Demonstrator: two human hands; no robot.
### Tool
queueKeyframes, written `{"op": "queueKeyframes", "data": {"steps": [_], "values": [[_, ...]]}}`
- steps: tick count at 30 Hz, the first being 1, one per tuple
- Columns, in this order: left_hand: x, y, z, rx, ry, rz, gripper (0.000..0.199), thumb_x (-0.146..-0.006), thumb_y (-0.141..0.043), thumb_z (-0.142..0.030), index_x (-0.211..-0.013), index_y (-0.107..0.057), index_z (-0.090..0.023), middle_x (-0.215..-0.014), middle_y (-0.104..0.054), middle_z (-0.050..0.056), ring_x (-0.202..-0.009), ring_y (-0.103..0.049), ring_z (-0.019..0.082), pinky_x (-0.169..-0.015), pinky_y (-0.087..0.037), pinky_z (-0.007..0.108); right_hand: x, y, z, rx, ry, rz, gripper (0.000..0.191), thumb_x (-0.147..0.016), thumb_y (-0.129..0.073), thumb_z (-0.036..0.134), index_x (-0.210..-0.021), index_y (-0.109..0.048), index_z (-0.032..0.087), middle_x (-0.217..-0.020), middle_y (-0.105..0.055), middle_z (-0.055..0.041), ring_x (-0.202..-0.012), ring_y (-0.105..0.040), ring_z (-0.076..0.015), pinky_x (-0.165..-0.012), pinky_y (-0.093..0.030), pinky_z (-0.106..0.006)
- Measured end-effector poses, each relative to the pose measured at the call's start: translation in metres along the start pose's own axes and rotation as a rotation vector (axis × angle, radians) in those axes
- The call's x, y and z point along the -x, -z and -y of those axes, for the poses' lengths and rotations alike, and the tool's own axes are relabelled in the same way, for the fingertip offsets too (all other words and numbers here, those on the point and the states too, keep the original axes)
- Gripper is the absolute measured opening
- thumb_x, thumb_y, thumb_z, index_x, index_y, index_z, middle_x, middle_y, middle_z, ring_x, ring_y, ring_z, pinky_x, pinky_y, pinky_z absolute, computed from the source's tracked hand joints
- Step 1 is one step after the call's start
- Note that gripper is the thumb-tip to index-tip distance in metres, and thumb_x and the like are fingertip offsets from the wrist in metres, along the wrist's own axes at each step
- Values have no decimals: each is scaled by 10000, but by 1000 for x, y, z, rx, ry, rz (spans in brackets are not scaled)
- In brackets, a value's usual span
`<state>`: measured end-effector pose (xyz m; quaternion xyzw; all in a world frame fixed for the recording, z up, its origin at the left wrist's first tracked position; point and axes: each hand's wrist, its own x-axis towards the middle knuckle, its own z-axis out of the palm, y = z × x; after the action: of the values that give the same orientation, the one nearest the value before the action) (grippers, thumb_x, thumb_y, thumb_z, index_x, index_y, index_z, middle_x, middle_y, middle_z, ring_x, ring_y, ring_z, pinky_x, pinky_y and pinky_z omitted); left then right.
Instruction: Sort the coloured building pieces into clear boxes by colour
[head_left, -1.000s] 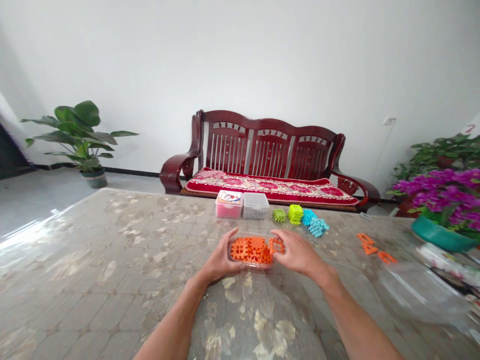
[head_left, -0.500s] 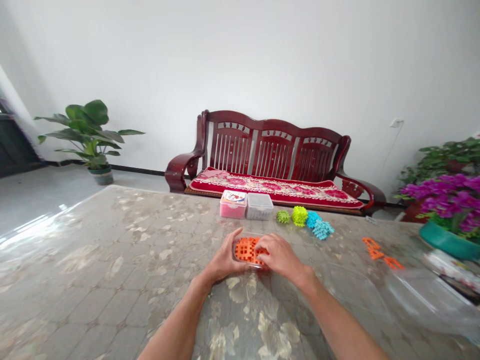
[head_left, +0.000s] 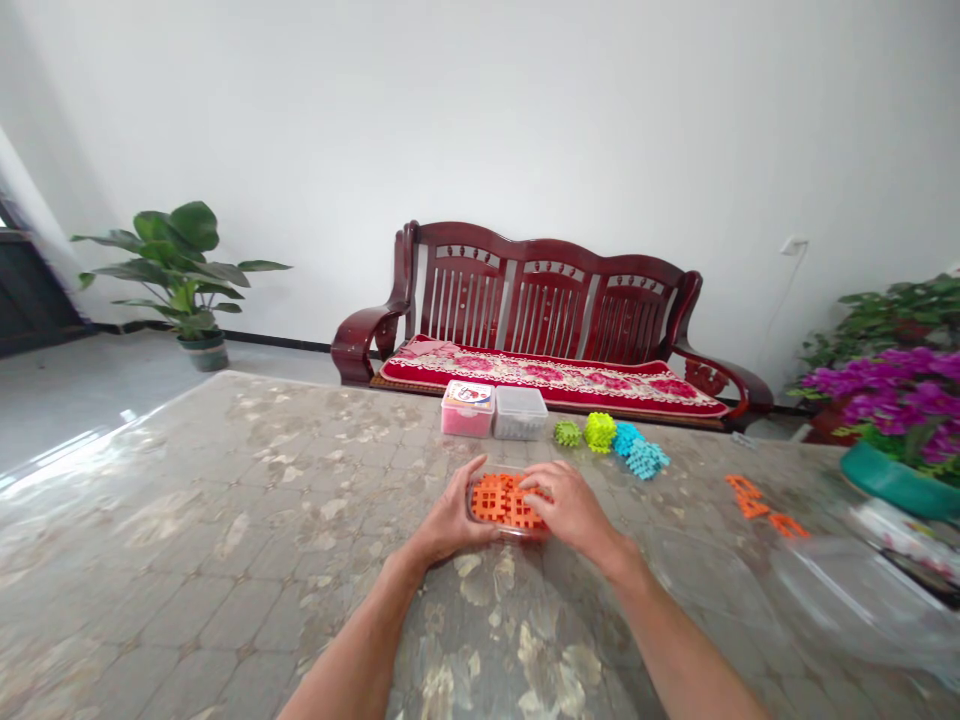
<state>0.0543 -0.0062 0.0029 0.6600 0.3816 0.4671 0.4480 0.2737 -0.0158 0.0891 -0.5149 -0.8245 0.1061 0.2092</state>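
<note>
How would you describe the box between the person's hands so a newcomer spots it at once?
Find the patterned table in front of the dark red bench. Between the left hand and right hand sits a clear box. Its orange pieces set it apart from the pink box and greyish box behind it.

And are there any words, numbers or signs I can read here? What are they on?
No words, numbers or signs can be read.
Colourful label on top of the pink box: too small and blurred to read.
Patterned white item at the right of the table: too blurred to tell if it has words.
</note>
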Motion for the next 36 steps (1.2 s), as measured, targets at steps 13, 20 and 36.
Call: {"op": "queueKeyframes", "data": {"steps": [13,20,36], "values": [[1,1,3,95,59,36,1151,-581,-917,-442,-1505,-279,-189,-1402,-499,173,-1295,-520,353,-1116,-424,506,111,56,-163,289,-543,609,1275,-429,-814,240,-1567,-240,244,-1644,-173,-149,-1496,-170,-390,-1188,-195,-501],[0,1,-3,72,80,32,1142,-578,-911,-457,-1493,-289,-175,-1394,-499,188,-1275,-544,359,-1090,-453,511,109,56,-147,253,-516,569,1238,-468,-774,223,-1573,-216,215,-1611,-269,-164,-1469,-251,-387,-1176,-228,-510],[-1,3,-1,61,66,46,1104,-607,-895,-426,-1488,-280,-176,-1399,-492,182,-1288,-528,355,-1096,-444,533,144,69,-182,330,-542,596,1364,-369,-827,194,-1576,-195,262,-1636,-204,-150,-1482,-182,-429,-1180,-178,-567]]}}
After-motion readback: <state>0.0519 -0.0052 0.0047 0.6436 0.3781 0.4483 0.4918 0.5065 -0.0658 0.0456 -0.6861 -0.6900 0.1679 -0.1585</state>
